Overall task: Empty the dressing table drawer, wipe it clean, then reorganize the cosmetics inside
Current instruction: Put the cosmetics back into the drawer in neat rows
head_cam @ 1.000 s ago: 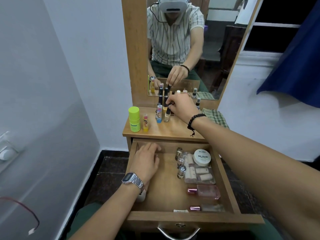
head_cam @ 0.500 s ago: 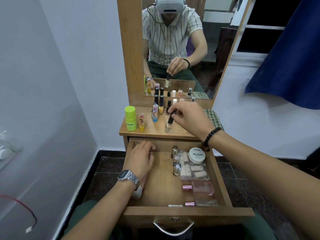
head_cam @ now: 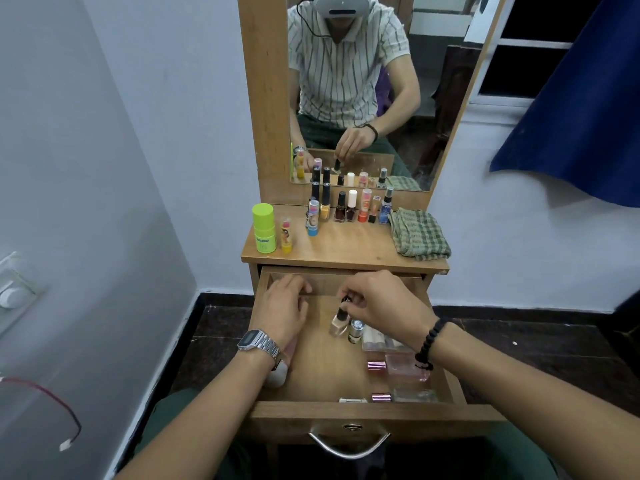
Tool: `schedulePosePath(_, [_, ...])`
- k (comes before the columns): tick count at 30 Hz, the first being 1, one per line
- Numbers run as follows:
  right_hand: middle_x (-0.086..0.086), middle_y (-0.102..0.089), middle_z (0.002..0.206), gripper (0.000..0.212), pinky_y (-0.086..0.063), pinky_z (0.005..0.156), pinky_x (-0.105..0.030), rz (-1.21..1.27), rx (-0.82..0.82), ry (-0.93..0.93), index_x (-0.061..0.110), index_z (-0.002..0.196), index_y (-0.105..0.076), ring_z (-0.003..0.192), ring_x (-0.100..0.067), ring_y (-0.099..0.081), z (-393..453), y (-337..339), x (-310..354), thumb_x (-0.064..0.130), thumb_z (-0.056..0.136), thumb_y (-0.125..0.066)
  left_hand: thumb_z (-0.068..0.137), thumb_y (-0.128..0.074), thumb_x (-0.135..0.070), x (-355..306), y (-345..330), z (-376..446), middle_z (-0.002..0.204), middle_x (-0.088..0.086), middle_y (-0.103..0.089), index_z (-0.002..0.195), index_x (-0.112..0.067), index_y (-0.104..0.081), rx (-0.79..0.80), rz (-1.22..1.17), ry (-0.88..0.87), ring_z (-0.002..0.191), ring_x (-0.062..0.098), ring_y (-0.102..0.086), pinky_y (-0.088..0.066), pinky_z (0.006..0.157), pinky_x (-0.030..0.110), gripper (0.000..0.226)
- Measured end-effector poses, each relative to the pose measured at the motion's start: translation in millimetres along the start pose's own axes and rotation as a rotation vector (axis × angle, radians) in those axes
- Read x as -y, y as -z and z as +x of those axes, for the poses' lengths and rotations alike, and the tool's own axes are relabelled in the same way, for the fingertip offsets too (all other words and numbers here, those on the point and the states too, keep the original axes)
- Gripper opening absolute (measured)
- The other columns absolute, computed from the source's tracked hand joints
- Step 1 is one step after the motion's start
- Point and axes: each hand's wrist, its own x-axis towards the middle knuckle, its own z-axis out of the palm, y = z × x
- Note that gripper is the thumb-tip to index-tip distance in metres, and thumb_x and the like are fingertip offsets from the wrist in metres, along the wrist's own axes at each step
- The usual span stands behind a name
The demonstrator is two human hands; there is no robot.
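The wooden drawer point(head_cam: 346, 412) stands pulled out below the dressing table top point(head_cam: 346, 252). Over its back half, my right hand point(head_cam: 382, 304) pinches the black cap of a pale nail polish bottle point(head_cam: 338, 323), whose base is at the drawer floor beside a silver-capped bottle point(head_cam: 356, 330). My left hand point(head_cam: 282, 311) rests flat in the drawer's left part, fingers spread, holding nothing. Pink-capped bottles point(head_cam: 398, 367) and a clear case point(head_cam: 377, 341) lie along the drawer's right side. A row of several nail polishes and lipsticks point(head_cam: 349, 211) stands at the mirror's foot.
A lime green tube point(head_cam: 264, 228) and a yellow lip balm point(head_cam: 286, 235) stand at the top's left. A folded checked cloth point(head_cam: 419, 233) lies at its right. The mirror point(head_cam: 356, 88) rises behind. A grey wall is close on the left, a blue curtain point(head_cam: 581, 116) at right.
My right hand lifted the pale nail polish bottle from the row on the table top and carried it down into the drawer. My left hand stayed in the drawer.
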Motion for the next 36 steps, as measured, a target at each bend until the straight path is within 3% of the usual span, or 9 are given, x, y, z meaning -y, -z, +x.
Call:
schedulePosePath(15, [0.003,-0.061,0.082,0.013,-0.05,0.071,-0.031,-0.067,0.04,-0.096,0.02,0.088,-0.066,0.08,-0.013,-0.056,-32.7,-32.5,-17.0,0.033,0.087,-0.065,0.081,-0.058,-0.013,0.2,-0.8,-0.6,0.094,-0.008,-0.057,0.09,-0.023,-0.058,0.002,0.018,-0.001,0.087,0.014,-0.053,-0.04,0.073,0.026,0.013])
schedulePosePath(36, [0.002,-0.062,0.081,0.01,-0.052,0.069,-0.036,-0.073,0.067,-0.125,0.021,0.088,-0.065,0.078,-0.017,-0.059,-30.7,-44.4,-23.6,0.031,0.086,-0.065,0.081,-0.058,-0.012,-0.1,0.4,-1.8,0.093,-0.006,-0.058,0.088,-0.022,-0.059,0.005,0.008,-0.004,0.086,0.016,-0.054,-0.043,0.073,0.029,0.012])
